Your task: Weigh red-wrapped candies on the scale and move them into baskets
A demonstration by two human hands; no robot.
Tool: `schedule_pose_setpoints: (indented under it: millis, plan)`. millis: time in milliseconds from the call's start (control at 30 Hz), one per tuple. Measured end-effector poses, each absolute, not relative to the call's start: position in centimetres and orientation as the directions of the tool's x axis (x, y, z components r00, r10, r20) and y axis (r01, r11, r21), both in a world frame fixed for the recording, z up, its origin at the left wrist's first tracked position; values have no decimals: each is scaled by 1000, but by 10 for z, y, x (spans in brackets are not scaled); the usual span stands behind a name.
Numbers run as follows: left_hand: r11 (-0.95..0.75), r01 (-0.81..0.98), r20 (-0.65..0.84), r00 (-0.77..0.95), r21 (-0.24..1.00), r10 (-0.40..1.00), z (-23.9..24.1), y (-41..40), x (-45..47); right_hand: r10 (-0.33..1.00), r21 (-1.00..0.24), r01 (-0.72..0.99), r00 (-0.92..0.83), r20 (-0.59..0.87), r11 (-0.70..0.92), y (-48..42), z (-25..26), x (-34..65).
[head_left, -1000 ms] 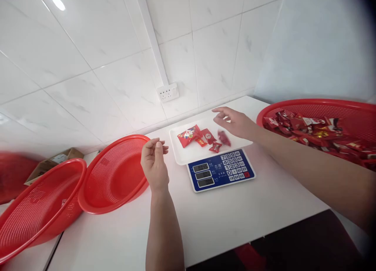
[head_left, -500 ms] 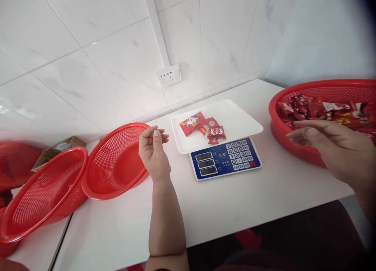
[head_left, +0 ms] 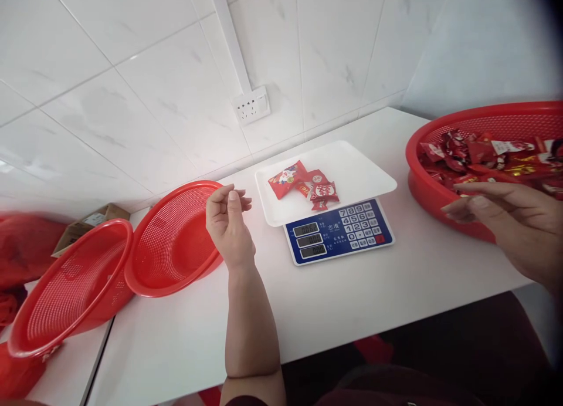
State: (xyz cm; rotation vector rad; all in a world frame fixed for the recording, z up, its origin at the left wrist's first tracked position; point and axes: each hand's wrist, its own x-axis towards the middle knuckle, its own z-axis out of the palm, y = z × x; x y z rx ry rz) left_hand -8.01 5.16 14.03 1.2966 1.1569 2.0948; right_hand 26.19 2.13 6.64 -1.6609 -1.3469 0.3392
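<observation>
My left hand (head_left: 229,224) is raised above the table, palm up, its fingers loosely bent and apart with nothing in them. It is beside a red perforated basket (head_left: 147,286). At the right, my right hand (head_left: 519,227) hovers in front of a red basket (head_left: 424,189) heaped with red candy packets (head_left: 479,151). Its fingers are stretched out, the thumb below them, and I see nothing held. Between my hands stands a blue digital scale (head_left: 338,236) with a white tray (head_left: 360,171). Several red snack packets (head_left: 288,180) lie together on that tray.
Another red basket (head_left: 26,335) leans at the far left, near a cardboard box (head_left: 73,239). A tiled wall with a power socket (head_left: 251,105) rises behind the white table (head_left: 185,335). The table's front edge runs close to my body.
The view has shifted slightly. My right hand has moved a little to the right, nearer the candy basket. My left hand and the packets on the tray stay nearly as they were.
</observation>
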Motion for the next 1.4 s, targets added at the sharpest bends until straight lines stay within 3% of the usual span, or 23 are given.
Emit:
schedule_pose_setpoints:
  millis: [100, 267, 333, 467, 633, 833, 967, 1067, 1233, 1400]
  plan:
    - [-548, 67, 509, -479, 834, 715, 141, 51, -80, 903, -860, 508, 349, 249, 41, 21, 64, 259]
    - [-508, 65, 478, -457, 859, 750, 141, 51, -78, 948, -820, 573, 265, 175, -9, 25, 70, 241]
    - [-508, 61, 478, -447, 859, 756, 140, 51, -77, 975, -777, 626, 124, 182, 65, 33, 77, 224]
    - [-515, 60, 489, -424, 855, 763, 139, 52, -76, 916, -579, 720, -212, 340, 382, 63, 88, 183]
    - [-509, 70, 489, -416, 858, 766, 140, 50, -77, 818, -387, 735, -404, 409, 557, 110, 87, 148]
    - [-528, 54, 496, -433, 848, 752, 140, 48, -80, 904, -318, 853, -342, 257, 414, 137, 80, 162]
    - [-532, 40, 493, -440, 846, 750, 140, 49, -79, 892, -320, 854, -304, 334, 411, 135, 89, 157]
    - [-530, 43, 494, -432, 847, 754, 140, 49, -79, 869, -243, 859, -361, 338, 451, 131, 99, 132]
    - [-535, 52, 501, -437, 843, 747, 142, 47, -80, 884, -81, 897, -409, 229, 436, 134, 107, 95]
    - [-534, 48, 493, -460, 844, 738, 144, 45, -83, 912, -128, 912, -362, 193, 389, 136, 110, 94]
